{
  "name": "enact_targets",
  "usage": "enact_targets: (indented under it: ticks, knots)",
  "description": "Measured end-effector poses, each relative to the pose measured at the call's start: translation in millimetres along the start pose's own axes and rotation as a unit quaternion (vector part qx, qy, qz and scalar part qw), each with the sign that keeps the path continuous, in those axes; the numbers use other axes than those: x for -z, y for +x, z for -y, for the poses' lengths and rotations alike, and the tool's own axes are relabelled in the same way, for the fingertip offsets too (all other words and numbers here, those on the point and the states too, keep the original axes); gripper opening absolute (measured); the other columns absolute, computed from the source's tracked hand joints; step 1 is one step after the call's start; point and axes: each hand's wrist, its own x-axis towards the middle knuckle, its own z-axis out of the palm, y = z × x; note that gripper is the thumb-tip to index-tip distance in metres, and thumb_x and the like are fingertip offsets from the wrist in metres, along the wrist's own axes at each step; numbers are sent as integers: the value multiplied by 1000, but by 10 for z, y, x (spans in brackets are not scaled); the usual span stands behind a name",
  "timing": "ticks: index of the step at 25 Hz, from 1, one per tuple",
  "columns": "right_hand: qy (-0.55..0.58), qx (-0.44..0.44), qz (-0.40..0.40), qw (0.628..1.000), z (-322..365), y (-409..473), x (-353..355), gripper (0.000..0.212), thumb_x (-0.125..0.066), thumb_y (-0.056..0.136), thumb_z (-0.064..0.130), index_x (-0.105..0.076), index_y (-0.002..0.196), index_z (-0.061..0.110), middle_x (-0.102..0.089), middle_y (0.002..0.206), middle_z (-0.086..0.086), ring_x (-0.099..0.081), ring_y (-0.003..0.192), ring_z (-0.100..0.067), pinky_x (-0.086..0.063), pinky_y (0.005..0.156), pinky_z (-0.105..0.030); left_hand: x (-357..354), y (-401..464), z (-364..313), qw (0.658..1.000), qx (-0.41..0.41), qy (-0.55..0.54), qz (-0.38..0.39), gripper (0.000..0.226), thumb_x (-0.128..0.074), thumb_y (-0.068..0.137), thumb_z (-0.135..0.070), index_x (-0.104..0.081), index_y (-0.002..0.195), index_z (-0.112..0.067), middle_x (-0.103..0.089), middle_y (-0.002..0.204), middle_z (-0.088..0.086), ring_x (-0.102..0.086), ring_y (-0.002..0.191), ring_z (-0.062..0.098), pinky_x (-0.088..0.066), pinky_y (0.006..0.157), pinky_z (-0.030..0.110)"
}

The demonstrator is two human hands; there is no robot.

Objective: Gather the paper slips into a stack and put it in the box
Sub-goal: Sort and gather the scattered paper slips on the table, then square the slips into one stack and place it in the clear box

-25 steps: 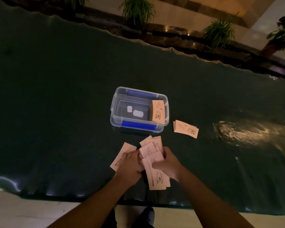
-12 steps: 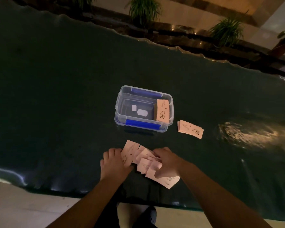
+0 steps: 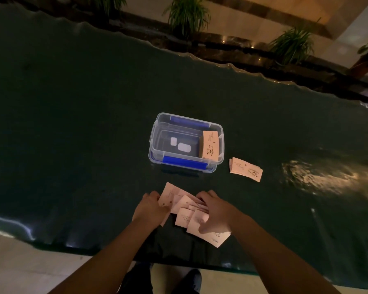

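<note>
Several pale pink paper slips [image 3: 186,210] lie fanned and overlapping on the dark green tabletop near its front edge. My left hand [image 3: 150,209] presses against their left side, fingers curled over the edge of the leftmost slip. My right hand [image 3: 216,213] lies on top of the right part of the pile, thumb on a lower slip. Behind them stands a clear plastic box [image 3: 157,132] with blue clips, holding a stack of slips [image 3: 209,146] against its right wall. Another small stack [image 3: 245,169] lies on the table right of the box.
The table's front edge [image 3: 51,244] runs just below my hands, with floor and my shoes beneath. Potted plants [image 3: 187,15] line the far side behind the table. A bright light reflection [image 3: 319,177] sits on the cloth at the right.
My left hand has closed in from the left onto the leftmost slip. The loose slips are bunched closer together between my two hands than a second ago.
</note>
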Motion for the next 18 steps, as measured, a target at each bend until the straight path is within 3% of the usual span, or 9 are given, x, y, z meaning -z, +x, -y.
enact_targets:
  ticks: [2,6,9,12,15,18]
  knots:
    - [62,-16,10,998,-27,-23,1,92,-86,61,45,-41,141,44,-55,131,11,-59,111,-11,-56,91,-36,4,5,-46,999,-6,-28,30,24,-58,98,-33,-59,118,-21,-64,130,6,-64,103,20,-49,72,30]
    - [268,-67,1,961,-134,-103,-4,67,-82,77,21,-51,134,36,-64,128,6,-63,111,-14,-55,94,-43,9,5,-120,993,8,-96,63,27,-47,98,-18,-57,123,-17,-62,133,9,-62,106,24,-54,82,38]
    - [473,-89,-24,876,-187,-193,-103,52,-72,87,9,-59,135,26,-71,131,-3,-66,118,-25,-49,107,-56,15,-10,-186,987,21,-139,79,37,-49,96,-14,-54,132,-19,-62,131,7,-61,106,22,-54,86,39]
    - [614,-69,-35,786,-122,-251,-209,51,-68,84,15,-63,135,18,-78,124,-13,-70,120,-35,-49,106,-57,-25,-59,-313,970,37,-207,125,31,-51,96,-14,-58,125,-22,-68,119,2,-67,100,20,-58,89,44]
    - [681,-77,-66,725,25,-222,-261,36,-57,100,8,-63,136,13,-79,122,-16,-71,120,-36,-53,99,-54,-92,-134,-475,959,19,-224,174,15,-55,99,-29,-64,111,-26,-74,103,0,-74,91,18,-61,82,41]
    - [704,-88,-102,697,165,-174,-259,36,-51,104,6,-63,136,16,-80,121,-13,-72,118,-34,-56,93,-51,-97,-181,-626,949,7,-272,161,28,-41,106,-42,-65,111,-27,-78,93,-1,-76,82,15,-61,75,37]
